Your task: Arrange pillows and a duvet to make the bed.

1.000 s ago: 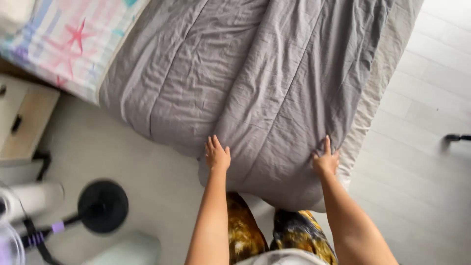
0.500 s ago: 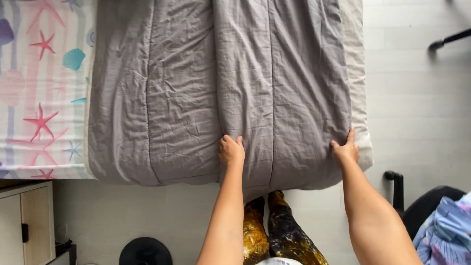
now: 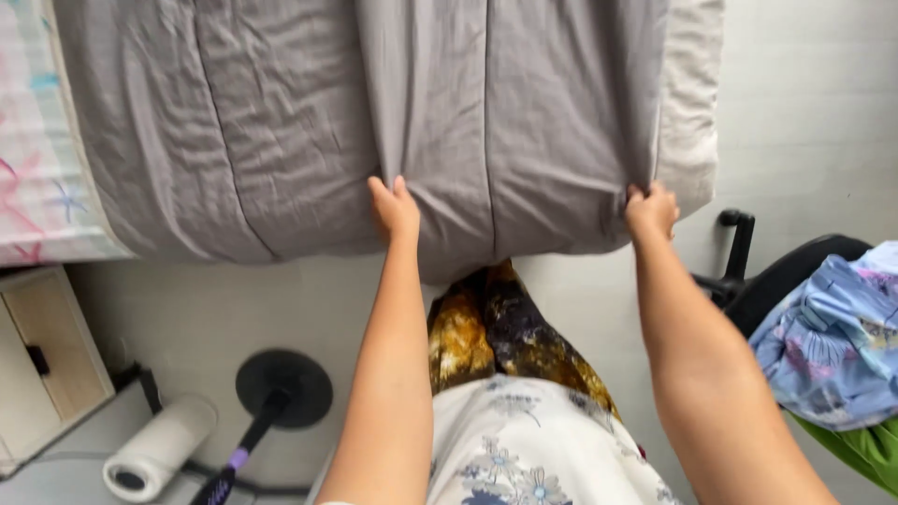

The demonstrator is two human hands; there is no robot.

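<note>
Both hands are on the near edge of the grey quilt, which lies across the bed with that edge hanging just over the mattress side, above the person's legs. Left hand has fingers curled into a fold of the quilt, pinching the fabric. Right hand is closed on the quilt's right corner, next to the beige sheet showing along that side. Judging by the grip, the step is squaring or pulling the folded layer toward the bed edge. The next move likely needs an even pull from both hands, so the seams stay parallel and the corner doesn't bunch. A patterned sheet shows at left; on the floor are a round black base and a white roll. A chair with blue clothes is at right.
</note>
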